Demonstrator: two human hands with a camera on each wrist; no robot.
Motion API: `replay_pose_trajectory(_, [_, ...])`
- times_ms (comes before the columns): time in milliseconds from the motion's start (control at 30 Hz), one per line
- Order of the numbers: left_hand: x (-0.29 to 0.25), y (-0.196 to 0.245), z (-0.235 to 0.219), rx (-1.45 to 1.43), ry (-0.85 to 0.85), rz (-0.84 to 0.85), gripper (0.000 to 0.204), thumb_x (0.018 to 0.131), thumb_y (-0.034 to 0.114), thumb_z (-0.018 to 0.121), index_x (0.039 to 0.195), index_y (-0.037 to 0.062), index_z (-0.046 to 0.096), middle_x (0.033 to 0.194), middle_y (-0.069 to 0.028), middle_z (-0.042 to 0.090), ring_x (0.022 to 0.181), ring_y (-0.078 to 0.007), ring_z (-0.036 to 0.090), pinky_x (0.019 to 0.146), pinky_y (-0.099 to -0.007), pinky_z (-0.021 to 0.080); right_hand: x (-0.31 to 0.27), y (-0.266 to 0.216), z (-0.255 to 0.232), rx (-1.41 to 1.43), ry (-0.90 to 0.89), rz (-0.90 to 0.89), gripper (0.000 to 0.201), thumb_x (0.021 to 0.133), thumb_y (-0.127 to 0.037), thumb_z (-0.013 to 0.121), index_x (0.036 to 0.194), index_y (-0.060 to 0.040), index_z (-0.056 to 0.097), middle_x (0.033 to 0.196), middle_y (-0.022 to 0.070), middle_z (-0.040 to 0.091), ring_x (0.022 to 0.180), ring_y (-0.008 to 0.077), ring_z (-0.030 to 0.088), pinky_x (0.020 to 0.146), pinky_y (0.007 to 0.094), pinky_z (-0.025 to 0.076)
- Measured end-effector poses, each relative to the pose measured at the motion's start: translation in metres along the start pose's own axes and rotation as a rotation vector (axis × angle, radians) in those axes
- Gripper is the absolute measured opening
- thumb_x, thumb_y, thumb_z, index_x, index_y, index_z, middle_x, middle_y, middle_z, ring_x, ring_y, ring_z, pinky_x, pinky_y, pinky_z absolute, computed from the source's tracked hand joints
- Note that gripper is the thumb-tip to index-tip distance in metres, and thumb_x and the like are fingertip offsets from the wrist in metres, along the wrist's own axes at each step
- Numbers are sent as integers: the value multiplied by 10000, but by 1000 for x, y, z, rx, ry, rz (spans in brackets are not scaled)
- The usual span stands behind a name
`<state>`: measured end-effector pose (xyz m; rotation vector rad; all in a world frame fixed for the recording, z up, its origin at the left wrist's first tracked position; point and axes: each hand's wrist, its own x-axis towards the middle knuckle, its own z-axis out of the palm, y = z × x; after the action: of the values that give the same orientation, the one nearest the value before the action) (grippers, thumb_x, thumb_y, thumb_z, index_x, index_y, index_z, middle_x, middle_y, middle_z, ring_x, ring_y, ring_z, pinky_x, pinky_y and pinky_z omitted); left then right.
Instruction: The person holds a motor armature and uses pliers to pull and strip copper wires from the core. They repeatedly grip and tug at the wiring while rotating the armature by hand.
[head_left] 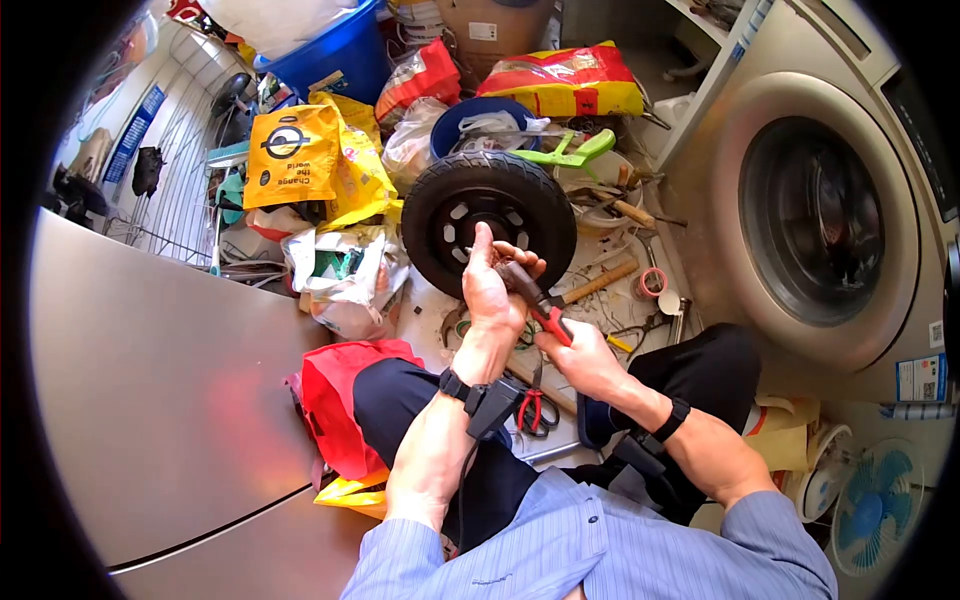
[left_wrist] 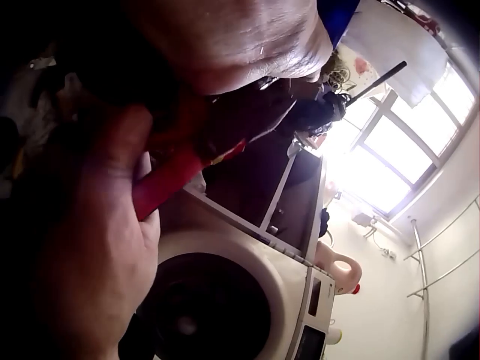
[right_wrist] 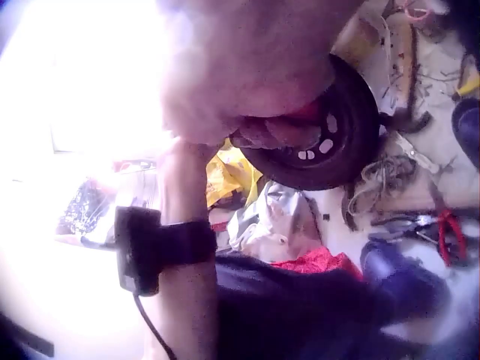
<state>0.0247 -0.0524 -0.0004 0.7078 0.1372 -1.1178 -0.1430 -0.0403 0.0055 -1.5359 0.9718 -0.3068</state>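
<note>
My right hand [head_left: 590,355] grips the red handle of a tool [head_left: 553,320] with a long dark head. That head reaches up and left into the palm of my left hand [head_left: 492,298], whose thumb points up and whose fingers curl by the tool's dark end. Something small and brownish shows between thumb and fingers; I cannot tell what it is. Just beyond the hands stands a small black wheel with its tyre [head_left: 425,235], its slotted rim facing me. In the left wrist view the red handle [left_wrist: 169,184] comes out of the right fist, close under the left hand.
Red-handled scissors [head_left: 537,412], a hammer [head_left: 600,282], a tape roll [head_left: 652,282] and scattered scraps lie on the floor between my legs and the wheel. Plastic bags [head_left: 290,150] and a blue tub [head_left: 330,55] crowd the left. A washing machine [head_left: 690,230] stands at right.
</note>
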Motion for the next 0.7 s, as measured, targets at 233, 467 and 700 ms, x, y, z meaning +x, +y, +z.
replay_pose_trajectory(233, [4, 6, -17, -129, -127, -152, 579, 1025, 588, 536, 844, 64, 703, 878, -137, 741, 944, -329, 702, 930, -485, 533, -1, 6, -31, 162, -167, 118, 311, 1011, -295, 653, 873, -17, 638, 734, 19, 656, 638, 97, 586, 588, 275, 477])
replay_pose_trajectory(467, [-11, 11, -22, -119, -68, -221, 610, 1038, 629, 453, 914, 94, 717, 936, -140, 768, 927, -293, 696, 867, -453, 514, 1, 5, -30, 207, -157, 23, 319, 1022, -295, 648, 894, -3, 656, 780, 30, 683, 672, 93, 599, 634, 284, 497])
replay_pose_trajectory(700, [-30, 3, -21, -71, -103, -237, 625, 1054, 627, 407, 983, 79, 698, 983, -154, 764, 932, -314, 700, 870, -463, 528, 0, -28, -19, 258, -8, -65, 241, 989, -225, 689, 1076, 0, 698, 808, 16, 673, 666, 83, 591, 623, 276, 494])
